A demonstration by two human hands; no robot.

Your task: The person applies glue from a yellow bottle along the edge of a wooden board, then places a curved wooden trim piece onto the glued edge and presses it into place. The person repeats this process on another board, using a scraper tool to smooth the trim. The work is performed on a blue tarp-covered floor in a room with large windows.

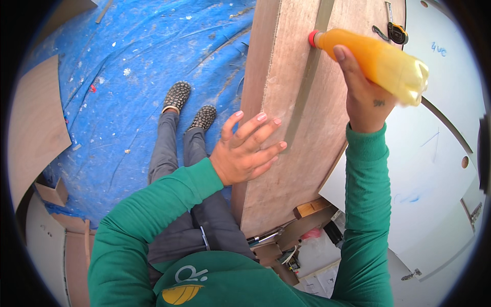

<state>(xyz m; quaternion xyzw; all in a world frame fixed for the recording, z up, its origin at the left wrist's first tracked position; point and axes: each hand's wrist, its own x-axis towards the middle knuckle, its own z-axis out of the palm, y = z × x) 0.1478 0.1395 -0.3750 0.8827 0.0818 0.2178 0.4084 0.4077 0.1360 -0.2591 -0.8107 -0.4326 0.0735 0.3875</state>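
My right hand is wrapped round a clear plastic bottle holding orange-yellow liquid. The bottle lies tipped over in my grip, its red cap end pointing left and its ridged base to the right. That cap end appears over the wooden panel, close to a darker strip running along it; whether they touch I cannot tell. Fingers spread, my left hand is empty and hovers at the panel's left edge. Both my forearms wear green sleeves.
Blue sheeting covers the floor on the left, with a curved plywood sheet on it. A tape measure rests at the panel's far right. White boards lean right; a wood block and loose tools sit below.
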